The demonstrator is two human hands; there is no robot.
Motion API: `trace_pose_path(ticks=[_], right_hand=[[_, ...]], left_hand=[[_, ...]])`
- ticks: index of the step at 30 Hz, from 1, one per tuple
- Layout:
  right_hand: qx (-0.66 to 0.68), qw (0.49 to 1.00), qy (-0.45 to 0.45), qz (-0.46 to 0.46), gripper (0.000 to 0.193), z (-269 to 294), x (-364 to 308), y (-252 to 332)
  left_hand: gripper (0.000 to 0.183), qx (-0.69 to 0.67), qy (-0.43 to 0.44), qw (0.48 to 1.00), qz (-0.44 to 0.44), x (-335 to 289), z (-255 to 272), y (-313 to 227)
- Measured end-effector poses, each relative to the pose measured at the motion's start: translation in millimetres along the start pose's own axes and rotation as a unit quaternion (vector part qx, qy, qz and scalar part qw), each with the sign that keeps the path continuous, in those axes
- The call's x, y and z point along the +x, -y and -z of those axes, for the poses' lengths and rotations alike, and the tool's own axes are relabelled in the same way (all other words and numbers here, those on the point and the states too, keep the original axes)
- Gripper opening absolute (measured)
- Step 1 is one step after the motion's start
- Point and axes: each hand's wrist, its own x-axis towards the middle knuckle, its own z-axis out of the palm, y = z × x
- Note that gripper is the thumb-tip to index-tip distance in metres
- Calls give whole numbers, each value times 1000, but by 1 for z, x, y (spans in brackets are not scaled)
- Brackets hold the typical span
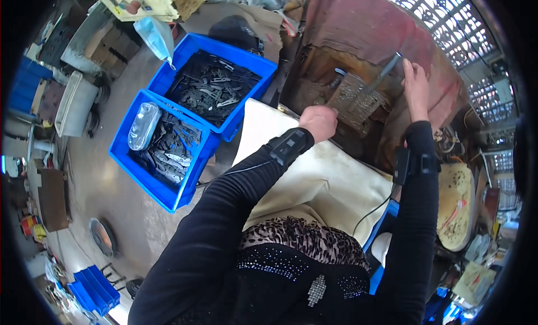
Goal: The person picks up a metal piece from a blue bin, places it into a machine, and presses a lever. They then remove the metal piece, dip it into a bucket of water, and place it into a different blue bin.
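My left hand (318,123) is closed in a fist at the near left side of a brown, pitted block (350,113). Whatever its fingers hold, if anything, is hidden. The block sits in a dirty, rust-brown recess (316,73). A grey metal rod (383,74) slants up to the right from the block. Close to the rod's upper end is my right hand (416,92), its fingers reaching upward and apart from the rod. A pale cream cloth (302,168) covers my lap, up to the recess's near edge.
Two blue bins (154,73) (120,140) on the left hold many dark flat metal pieces. A clear plastic case (143,126) lies in the nearer one. A light blue mask (155,38) hangs behind them. Reddish sheeting (364,22) covers the recess's back. A worn yellowish seat (455,207) stands right.
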Motion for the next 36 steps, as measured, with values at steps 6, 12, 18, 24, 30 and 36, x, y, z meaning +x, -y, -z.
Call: trace_pose_path(ticks=[6,12,18,24,30,36], right_hand=[[-174,983,-12,64,53,-38,30,26],[-249,968,27,23,47,-38,37,31],[-249,968,36,18,43,-40,38,37],[-231,972,39,6,42,-37,37,39],[-237,970,56,2,40,-34,33,45],[-228,972,59,5,39,-33,33,46]], left_hand=[[22,-14,19,1000,11,-4,4,4],[21,-38,5,999,2,-4,3,2],[21,-29,14,999,2,-3,7,2],[21,-21,35,999,14,-2,10,-1],[21,-15,33,999,13,-4,12,-3],[21,-11,21,1000,6,-4,9,-2]])
